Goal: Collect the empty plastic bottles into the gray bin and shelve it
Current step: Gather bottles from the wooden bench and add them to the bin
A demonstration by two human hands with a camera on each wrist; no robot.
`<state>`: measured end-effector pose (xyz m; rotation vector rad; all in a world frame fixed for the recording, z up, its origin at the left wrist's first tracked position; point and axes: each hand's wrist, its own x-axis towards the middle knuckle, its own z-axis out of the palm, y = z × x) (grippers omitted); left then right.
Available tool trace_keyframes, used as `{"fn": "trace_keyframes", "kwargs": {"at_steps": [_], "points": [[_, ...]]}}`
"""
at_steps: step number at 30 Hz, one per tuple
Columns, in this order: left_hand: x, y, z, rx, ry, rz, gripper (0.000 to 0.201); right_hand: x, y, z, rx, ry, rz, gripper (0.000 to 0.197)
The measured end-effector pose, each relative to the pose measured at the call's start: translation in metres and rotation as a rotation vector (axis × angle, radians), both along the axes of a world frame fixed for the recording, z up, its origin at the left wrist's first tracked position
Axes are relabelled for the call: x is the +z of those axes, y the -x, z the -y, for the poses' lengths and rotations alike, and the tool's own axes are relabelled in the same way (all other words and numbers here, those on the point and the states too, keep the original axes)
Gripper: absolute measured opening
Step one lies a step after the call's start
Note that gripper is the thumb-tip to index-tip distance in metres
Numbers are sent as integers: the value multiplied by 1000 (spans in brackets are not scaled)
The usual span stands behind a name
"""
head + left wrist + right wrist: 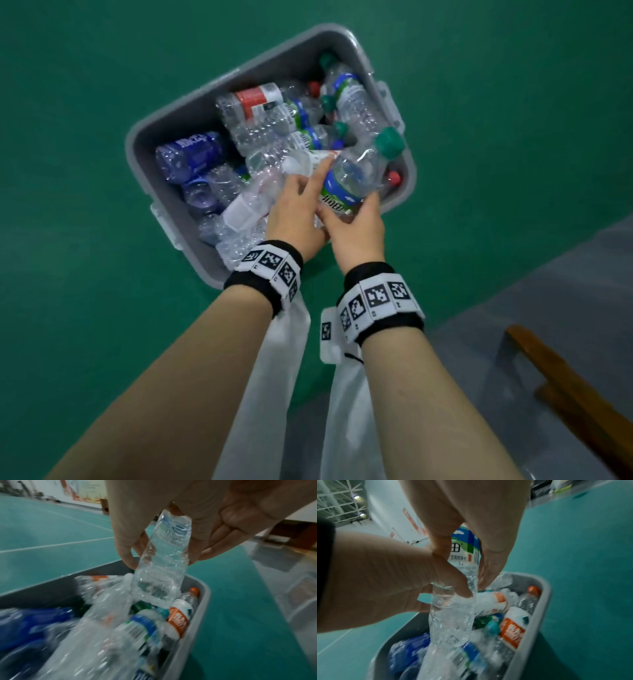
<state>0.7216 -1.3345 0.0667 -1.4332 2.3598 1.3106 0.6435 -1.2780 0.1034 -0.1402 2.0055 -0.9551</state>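
The gray bin [212,89] stands on the green floor, piled with several crushed plastic bottles [260,130]. Both hands are over its near right corner. My right hand [356,224] grips the lower end of a clear bottle with a green cap and a blue-green label [356,168], held tilted above the pile. In the right wrist view that labelled bottle [464,550] sits between thumb and fingers. My left hand [296,205] is beside it, index finger stretched along it. Its other fingers curl round a crumpled clear bottle [452,618], also visible in the left wrist view [161,566] over the bin's rim [205,589].
Green sports floor [85,137] surrounds the bin. A gray raised surface with a brown wooden piece [565,387] lies at the right. Translucent white plastic [274,377] hangs below my forearms. Clear storage boxes [291,588] stand to the right of the bin.
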Motion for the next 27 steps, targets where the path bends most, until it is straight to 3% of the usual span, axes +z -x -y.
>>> {"fn": "trace_keyframes", "kwargs": {"at_steps": [8, 17, 20, 23, 25, 27], "points": [[-22, -94, 73, 340, -25, 223, 78, -31, -90, 96, 325, -72, 117, 49], [-70, -125, 110, 368, -123, 506, 99, -63, -105, 114, 461, -148, 103, 45], [-81, -122, 109, 330, -123, 560, 86, -75, -97, 112, 483, -191, -63, 40], [-82, -122, 109, 316, -137, 518, 79, -79, -86, 108, 543, -254, -344, 41], [-83, -125, 107, 284, -205, 428, 95, -79, -81, 106, 646, -346, -514, 51], [-83, -127, 103, 177, -278, 370, 122, -82, -81, 101, 801, -426, -565, 69]]}}
